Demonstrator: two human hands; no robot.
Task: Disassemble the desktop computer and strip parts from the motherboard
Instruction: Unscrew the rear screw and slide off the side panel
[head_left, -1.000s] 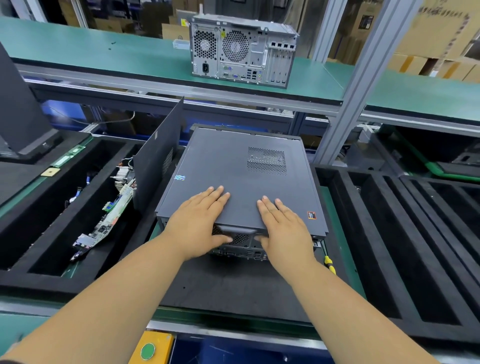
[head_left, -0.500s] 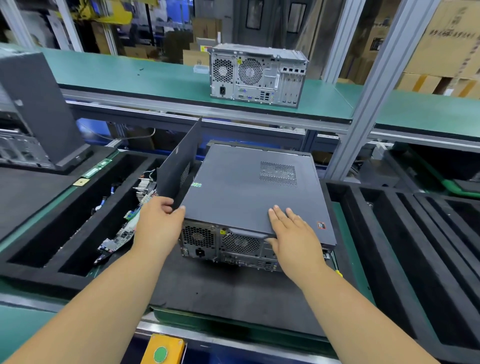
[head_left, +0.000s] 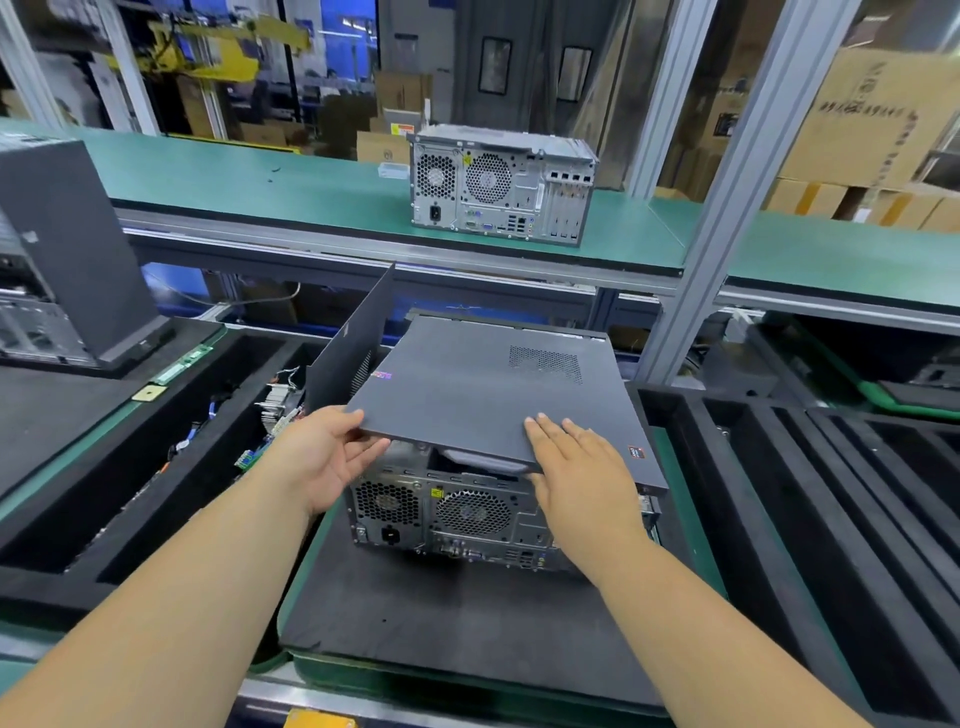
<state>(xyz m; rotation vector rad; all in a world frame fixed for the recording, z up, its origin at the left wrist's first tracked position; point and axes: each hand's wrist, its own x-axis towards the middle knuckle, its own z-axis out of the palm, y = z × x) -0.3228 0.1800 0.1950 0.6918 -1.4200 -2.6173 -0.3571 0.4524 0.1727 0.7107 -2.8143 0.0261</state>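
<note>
- The desktop computer (head_left: 467, 514) lies on its side on a dark, felt-like mat (head_left: 441, 623) at the middle of the counter (head_left: 31, 644), its bare metal rear face toward the camera.
- That rear face is perforated sheet steel, with 2 round fan grilles, a power socket and a row of small ports along the lower edge.
- The side panel (head_left: 483, 395), a flat rectangle of matte dark grey metal with a fine-mesh vent patch near its far right corner, sits on top with its near edge raised clear of the chassis.
- The left hand (head_left: 324, 457) grasps the panel's near left corner, thumb on the upper face and fingers curled under the edge.
- The right hand (head_left: 576, 467) lies on the panel's near right part, fingers straight and flat on top, thumb tucked under the rim.
- A second loose panel (head_left: 348, 348), also dark and flat, stands on edge just left of the computer.
- Left of it, a black foam-lined tray (head_left: 171, 457) holds a circuit board (head_left: 249, 457), a finned heatsink and thin cables.
- Another grey computer (head_left: 501, 184) stands upright on the green upper shelf (head_left: 234, 182), rear facing here.
- Long black foam compartments (head_left: 831, 493) line the right side.
</note>
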